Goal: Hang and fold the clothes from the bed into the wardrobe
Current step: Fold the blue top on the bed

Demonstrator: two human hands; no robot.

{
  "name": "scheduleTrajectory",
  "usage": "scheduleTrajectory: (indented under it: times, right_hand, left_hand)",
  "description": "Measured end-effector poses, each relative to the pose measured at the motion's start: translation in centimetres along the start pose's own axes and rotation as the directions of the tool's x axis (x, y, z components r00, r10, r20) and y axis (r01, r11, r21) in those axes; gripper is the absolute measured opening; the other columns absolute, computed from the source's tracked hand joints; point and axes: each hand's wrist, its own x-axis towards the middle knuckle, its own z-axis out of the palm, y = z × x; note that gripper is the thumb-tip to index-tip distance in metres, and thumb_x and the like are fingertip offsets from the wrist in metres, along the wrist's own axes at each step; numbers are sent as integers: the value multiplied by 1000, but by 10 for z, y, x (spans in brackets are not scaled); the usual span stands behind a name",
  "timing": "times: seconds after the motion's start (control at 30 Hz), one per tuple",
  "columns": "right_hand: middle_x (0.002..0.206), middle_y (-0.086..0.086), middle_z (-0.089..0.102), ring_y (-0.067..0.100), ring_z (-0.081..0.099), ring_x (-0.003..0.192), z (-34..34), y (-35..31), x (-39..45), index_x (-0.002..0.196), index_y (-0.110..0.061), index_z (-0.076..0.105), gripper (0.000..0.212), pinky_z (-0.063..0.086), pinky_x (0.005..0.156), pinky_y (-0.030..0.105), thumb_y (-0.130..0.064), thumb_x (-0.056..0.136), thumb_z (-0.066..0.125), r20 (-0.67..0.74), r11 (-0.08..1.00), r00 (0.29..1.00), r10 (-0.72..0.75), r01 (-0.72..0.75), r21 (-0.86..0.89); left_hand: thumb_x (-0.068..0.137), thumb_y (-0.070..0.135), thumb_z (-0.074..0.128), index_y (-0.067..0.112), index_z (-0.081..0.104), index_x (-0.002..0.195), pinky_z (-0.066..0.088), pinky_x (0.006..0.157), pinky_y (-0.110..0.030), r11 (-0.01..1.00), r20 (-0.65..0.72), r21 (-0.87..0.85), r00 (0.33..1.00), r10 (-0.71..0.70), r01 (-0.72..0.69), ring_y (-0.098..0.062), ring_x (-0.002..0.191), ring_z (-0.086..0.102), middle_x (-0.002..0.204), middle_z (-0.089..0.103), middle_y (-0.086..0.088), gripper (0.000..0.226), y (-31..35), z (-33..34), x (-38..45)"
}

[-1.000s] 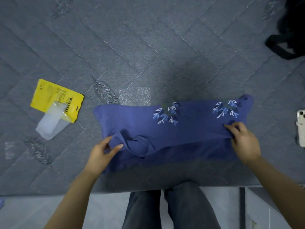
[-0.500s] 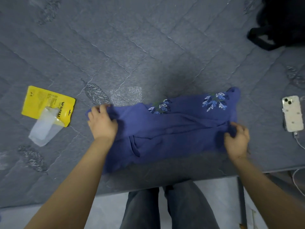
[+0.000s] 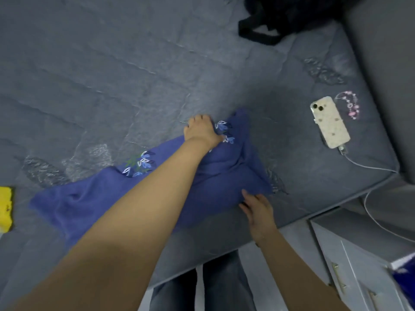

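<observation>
Head view, dim and cool-toned, no glare. Light is diffuse from overhead; soft shadow lies on the grey bed (image 3: 134, 63) just beyond the blue garment (image 3: 224, 176), centre frame. Whole frame carries motion blur: quilting lines smear, leaf embroidery is soft. The left forearm (image 3: 139, 209), lower left, is large and unfocused. Wide-angle distortion bends the bed edge and the white drawers (image 3: 350, 254) at lower right. The black bag (image 3: 292, 14), top right, is featureless dark.

Single head-worn wide-angle view, steeply downward and close over the bed (image 3: 112, 63) edge, tilted to one side.
</observation>
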Motion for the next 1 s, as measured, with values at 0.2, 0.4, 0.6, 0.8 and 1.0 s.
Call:
scheduleTrajectory:
  times: [0.2,0.4,0.6,0.8,1.0]
  right_hand:
    - [124,1,66,20,64,111,-4,-23,22,131,-17,57,39,52,86,37,-19,93,64,87,993,995,-39,29,113]
    - [84,-7,70,-6,57,70,7,-34,-30,90,-28,62,22,49,68,18,-5,91,64,50,799,838,-543,534,-277]
    - [93,-34,63,-11,62,82,64,22,-127,95,-48,55,21,44,68,5,-34,85,68,385,481,687,-616,715,-506]
    - [88,-10,62,6,60,76,165,162,-165,95,-28,55,25,42,67,14,-15,79,68,632,297,601,-489,796,-527]
    - [114,4,62,25,55,111,202,258,-154,108,-14,69,34,49,92,42,-13,74,70,834,-95,536,-127,831,-549]
  left_hand:
    - [91,36,68,8,65,100,49,83,-31,824,289,-563,948,133,56,-21,92,59,95,64,-6,30,46,17,18]
    - [89,6,69,6,66,87,50,62,-14,672,175,-732,922,346,-113,2,60,60,73,65,1,4,28,-46,-19]
    - [79,-10,69,5,68,92,50,72,-11,743,224,-629,862,455,-229,4,69,63,72,72,14,19,-113,-125,-91]
    - [77,-21,66,-2,71,98,48,86,-15,887,204,-394,918,340,-241,-1,92,66,106,69,-12,29,-308,-143,-143]
    - [73,-2,67,17,77,83,31,109,-38,948,93,197,967,236,-250,-30,133,40,145,48,-5,23,-412,-88,-146]
